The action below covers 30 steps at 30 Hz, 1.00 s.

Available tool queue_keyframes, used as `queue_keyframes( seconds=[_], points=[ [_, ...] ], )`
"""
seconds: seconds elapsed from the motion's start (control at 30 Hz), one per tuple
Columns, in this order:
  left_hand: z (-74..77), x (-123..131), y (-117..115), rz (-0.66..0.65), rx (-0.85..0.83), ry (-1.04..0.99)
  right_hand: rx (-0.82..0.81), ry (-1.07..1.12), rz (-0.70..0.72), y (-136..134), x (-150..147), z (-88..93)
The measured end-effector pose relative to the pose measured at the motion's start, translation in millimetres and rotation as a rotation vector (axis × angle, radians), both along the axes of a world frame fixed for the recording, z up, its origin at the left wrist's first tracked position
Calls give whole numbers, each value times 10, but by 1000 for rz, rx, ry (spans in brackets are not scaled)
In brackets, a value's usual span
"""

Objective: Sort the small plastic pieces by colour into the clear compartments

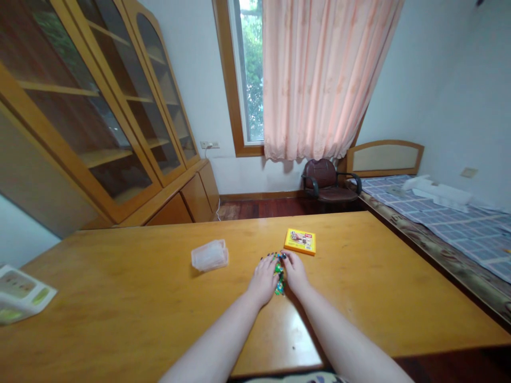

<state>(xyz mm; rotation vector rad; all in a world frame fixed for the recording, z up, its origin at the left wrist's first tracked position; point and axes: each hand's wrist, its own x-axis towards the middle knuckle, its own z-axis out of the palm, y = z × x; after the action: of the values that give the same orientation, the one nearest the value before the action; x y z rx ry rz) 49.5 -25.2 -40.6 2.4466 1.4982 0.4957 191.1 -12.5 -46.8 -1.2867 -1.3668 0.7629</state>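
A narrow heap of small, shiny green and blue pieces [279, 286] lies on the wooden table between my two hands. They are too small to tell their kind. My left hand [263, 277] rests along the heap's left side, fingers stretched forward and thumb reaching toward the pieces. At the far right end of the heap is my right hand [294, 268], its thumb and fingertips brought together close to the left fingertips. Whatever is between the right fingertips is hidden. Dark nails show on both hands. Just beyond the right hand sits a flat yellow box [300, 241] with a printed picture.
A translucent plastic container [209, 255] stands left of my hands on the table [139, 298]. A white and green object [24, 293] is at the far left edge. Beyond the table are a glass-door cabinet [171, 159], a dark red armchair [329, 183] and a bed [451, 234].
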Motion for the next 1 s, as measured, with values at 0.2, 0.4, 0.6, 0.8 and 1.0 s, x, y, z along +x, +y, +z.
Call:
queue_keyframes(
  seconds=[0.2, 0.4, 0.6, 0.8, 1.0],
  points=[
    [-3, -18, 65, 267, 16, -36, -18, -464, 234, 152, 28, 148],
    [-3, -96, 108, 397, -37, -99, -17, -640, 332, 4, -85, 158],
    [-135, -531, -187, 248, -6, -365, 96, -727, 186, -327, 470, 32],
    [137, -1453, -478, 533, 288, -299, -20, -887, -198, -226, 1248, -176],
    [200, -2216, -125, 651, 308, -207, -65, -971, -84, 116, 1129, -79]
  ],
)
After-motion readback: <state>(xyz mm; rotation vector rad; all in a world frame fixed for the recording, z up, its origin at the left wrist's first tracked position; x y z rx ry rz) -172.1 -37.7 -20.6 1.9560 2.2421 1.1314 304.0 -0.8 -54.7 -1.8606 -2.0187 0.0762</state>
